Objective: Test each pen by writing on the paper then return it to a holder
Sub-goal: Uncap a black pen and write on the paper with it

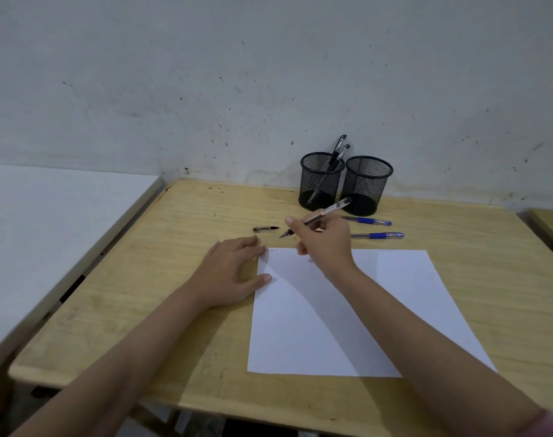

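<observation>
The right hand (324,239) pinches an uncapped pen (316,218) just beyond the paper (363,310), whose top-left corner bears tiny illegible writing. The left hand (231,275) rests spread on the paper's left edge.

Left hand (229,272) is laid flat, palm down, fingers loosely spread and thumb stuck out to the side, while the right hand (324,239) is raised with fingers curled in a writing pinch, both forearms stretched forward.

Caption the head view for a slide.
Right hand holds an uncapped pen above the paper; left hand steadies its corner, pen cap nearby.
</observation>
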`<state>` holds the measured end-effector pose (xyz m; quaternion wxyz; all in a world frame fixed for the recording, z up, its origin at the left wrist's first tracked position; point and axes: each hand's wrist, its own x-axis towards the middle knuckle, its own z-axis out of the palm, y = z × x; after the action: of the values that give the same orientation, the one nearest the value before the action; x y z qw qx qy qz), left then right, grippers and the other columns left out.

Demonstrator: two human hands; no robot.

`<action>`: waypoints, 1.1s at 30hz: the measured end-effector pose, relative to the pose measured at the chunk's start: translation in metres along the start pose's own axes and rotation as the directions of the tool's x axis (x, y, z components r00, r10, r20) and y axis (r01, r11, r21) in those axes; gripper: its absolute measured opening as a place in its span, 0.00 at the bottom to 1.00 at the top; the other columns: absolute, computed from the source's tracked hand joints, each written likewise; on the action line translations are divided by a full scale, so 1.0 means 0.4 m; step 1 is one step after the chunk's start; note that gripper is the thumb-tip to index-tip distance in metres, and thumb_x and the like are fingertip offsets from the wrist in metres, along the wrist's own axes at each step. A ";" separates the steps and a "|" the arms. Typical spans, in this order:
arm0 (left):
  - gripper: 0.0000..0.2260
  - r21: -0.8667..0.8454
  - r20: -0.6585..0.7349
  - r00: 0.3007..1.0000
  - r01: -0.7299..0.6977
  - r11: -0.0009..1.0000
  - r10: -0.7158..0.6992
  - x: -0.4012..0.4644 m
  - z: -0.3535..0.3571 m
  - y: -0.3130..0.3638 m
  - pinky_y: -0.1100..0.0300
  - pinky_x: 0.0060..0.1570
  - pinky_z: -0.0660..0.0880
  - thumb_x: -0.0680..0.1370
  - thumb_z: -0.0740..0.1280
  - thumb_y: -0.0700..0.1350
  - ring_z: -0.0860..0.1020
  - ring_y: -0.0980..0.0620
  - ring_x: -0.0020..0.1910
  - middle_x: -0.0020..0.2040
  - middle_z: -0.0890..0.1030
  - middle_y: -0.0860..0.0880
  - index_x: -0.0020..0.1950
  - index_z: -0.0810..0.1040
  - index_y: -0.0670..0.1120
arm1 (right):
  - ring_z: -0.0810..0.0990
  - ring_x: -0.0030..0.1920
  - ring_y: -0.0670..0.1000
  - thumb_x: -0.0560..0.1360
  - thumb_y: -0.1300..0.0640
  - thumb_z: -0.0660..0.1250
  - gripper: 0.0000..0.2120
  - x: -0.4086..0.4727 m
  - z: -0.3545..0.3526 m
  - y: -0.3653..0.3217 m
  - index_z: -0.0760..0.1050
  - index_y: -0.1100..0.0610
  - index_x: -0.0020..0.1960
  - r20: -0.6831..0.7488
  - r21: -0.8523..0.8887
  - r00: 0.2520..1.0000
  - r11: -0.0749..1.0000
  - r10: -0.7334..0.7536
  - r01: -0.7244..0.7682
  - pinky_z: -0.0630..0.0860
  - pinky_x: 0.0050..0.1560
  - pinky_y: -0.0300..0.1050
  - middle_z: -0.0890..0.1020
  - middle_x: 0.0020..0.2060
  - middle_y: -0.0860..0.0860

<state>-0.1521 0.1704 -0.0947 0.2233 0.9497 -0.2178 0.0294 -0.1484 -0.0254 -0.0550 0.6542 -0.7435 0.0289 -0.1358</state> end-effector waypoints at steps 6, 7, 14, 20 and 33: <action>0.33 0.016 -0.031 0.999 -0.026 1.000 0.026 -0.003 0.009 -0.006 0.51 0.70 0.59 0.69 0.57 0.68 0.62 0.54 0.71 0.73 0.65 0.53 0.70 0.66 0.53 | 0.83 0.28 0.50 0.72 0.65 0.70 0.12 0.030 0.028 0.038 0.69 0.58 0.34 0.079 0.095 0.980 0.978 0.181 -0.188 0.80 0.29 0.42 0.80 0.28 0.56; 0.33 0.011 -0.038 0.999 -0.024 1.000 0.025 -0.003 0.010 -0.007 0.52 0.70 0.59 0.69 0.57 0.68 0.62 0.54 0.71 0.73 0.65 0.53 0.70 0.66 0.53 | 0.83 0.29 0.51 0.72 0.65 0.70 0.11 0.033 0.028 0.042 0.70 0.58 0.35 0.086 0.093 0.978 0.976 0.188 -0.196 0.80 0.30 0.43 0.80 0.28 0.55; 0.33 0.076 -0.022 0.998 0.055 0.996 -0.054 -0.014 0.010 -0.002 0.42 0.72 0.54 0.68 0.53 0.71 0.56 0.53 0.74 0.75 0.59 0.55 0.71 0.62 0.59 | 0.80 0.27 0.51 0.69 0.64 0.74 0.14 0.037 0.029 0.046 0.68 0.59 0.33 0.093 0.041 0.978 0.981 0.185 -0.190 0.80 0.28 0.44 0.79 0.27 0.59; 0.33 0.114 0.025 0.994 0.105 0.988 -0.108 -0.023 0.007 0.006 0.42 0.71 0.50 0.68 0.49 0.72 0.49 0.52 0.76 0.77 0.51 0.57 0.72 0.56 0.63 | 0.78 0.23 0.50 0.69 0.66 0.69 0.13 0.028 0.040 0.052 0.67 0.59 0.31 -0.013 -0.008 0.995 0.995 0.103 -0.104 0.75 0.23 0.40 0.76 0.23 0.56; 0.34 0.110 0.042 0.991 0.119 0.987 -0.124 -0.021 0.006 0.009 0.41 0.71 0.49 0.67 0.47 0.73 0.49 0.52 0.76 0.77 0.51 0.56 0.71 0.57 0.63 | 0.75 0.24 0.50 0.68 0.69 0.66 0.13 0.039 0.044 0.068 0.64 0.60 0.31 0.042 0.019 0.996 0.997 0.080 -0.081 0.73 0.24 0.41 0.73 0.25 0.59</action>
<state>-0.1611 0.1698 -0.0967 0.1679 0.9723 -0.1629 0.0044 -0.1256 -0.0155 -0.0810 0.6671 -0.7377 0.0439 -0.0941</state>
